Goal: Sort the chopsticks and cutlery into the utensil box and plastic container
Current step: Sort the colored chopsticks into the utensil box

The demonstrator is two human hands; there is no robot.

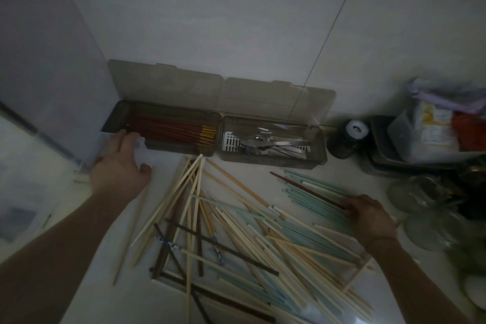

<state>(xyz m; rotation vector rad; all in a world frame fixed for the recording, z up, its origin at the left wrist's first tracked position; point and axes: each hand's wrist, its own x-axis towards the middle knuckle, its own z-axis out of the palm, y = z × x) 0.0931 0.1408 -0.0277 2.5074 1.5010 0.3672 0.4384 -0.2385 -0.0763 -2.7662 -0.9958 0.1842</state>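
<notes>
The utensil box (pixel 215 137) stands open against the wall, red chopsticks (pixel 168 130) in its left compartment, metal cutlery (pixel 271 146) in its right. The left hand (pixel 119 163), fingers spread and relaxed, touches the box's left front corner. In front of the box lies a pile of loose chopsticks (pixel 249 231); the right hand (pixel 368 212) pinches a red chopstick (pixel 307 191) there.

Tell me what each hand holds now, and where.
Right hand pinches the dark red chopstick at its near end. Left hand holds nothing, fingers on the utensil box rim.
</notes>
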